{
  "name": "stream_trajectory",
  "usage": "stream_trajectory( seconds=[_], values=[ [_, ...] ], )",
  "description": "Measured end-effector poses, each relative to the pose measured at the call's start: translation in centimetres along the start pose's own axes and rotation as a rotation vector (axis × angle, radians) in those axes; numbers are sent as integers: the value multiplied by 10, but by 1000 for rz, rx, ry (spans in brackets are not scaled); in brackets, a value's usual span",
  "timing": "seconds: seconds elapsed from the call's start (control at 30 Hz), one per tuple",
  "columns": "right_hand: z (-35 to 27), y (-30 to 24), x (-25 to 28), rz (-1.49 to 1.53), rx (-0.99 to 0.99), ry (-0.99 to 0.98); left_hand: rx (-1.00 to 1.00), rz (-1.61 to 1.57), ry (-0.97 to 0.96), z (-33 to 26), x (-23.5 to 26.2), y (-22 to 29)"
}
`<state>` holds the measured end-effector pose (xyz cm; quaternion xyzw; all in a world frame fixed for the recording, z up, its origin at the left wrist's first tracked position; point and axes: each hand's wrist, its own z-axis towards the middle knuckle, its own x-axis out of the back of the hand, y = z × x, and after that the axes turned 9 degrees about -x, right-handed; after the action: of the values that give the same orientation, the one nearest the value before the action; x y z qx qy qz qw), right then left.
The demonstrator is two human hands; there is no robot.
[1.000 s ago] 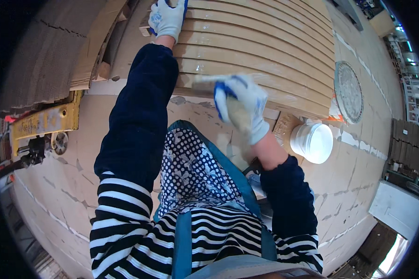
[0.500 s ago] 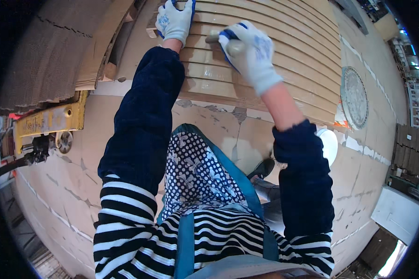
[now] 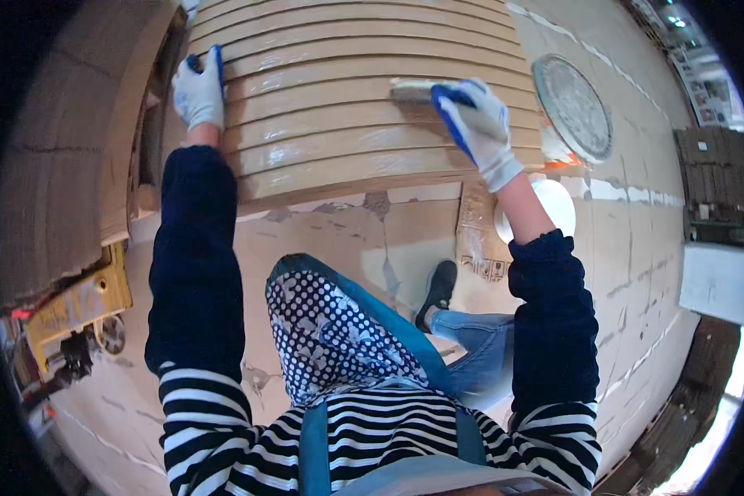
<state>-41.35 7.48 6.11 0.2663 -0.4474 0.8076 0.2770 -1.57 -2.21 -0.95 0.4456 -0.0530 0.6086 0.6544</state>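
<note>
Head view: my right hand (image 3: 479,124) grips a brush (image 3: 417,89), its bristles lying on the slats (image 3: 347,107) near their right end. My left hand (image 3: 198,93) is closed over the stack's left edge, steadying it. I judge coating is mid-way; next calls for an even stroke along the slat.

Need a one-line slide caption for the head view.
Gloved right hand brushes stacked wooden slats; left hand steadies their edge.
</note>
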Motion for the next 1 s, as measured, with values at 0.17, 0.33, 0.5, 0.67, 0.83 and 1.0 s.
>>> stream_trajectory(
  seconds=[0.17, 0.33, 0.5, 0.67, 0.83, 1.0],
  values=[
    [-73, -14, 24, 334, -51, -337, -43, -64, 66, 9, 9, -50],
    [-29, 20, 44, 376, -137, -71, 97, -215, -49, 3, 16, -9],
    [-63, 59, 53, 523, -338, -99, 171, -372, -132, -6, 14, 20],
    [-188, 65, 79, 648, -885, -20, 223, -706, -206, 8, 35, -14],
    [-310, 193, 25, 523, -1414, 338, 205, -863, -519, -18, 96, -60],
    [-389, 299, -4, 1048, -1632, 595, 727, -955, -572, -98, 144, -63]
  ],
)
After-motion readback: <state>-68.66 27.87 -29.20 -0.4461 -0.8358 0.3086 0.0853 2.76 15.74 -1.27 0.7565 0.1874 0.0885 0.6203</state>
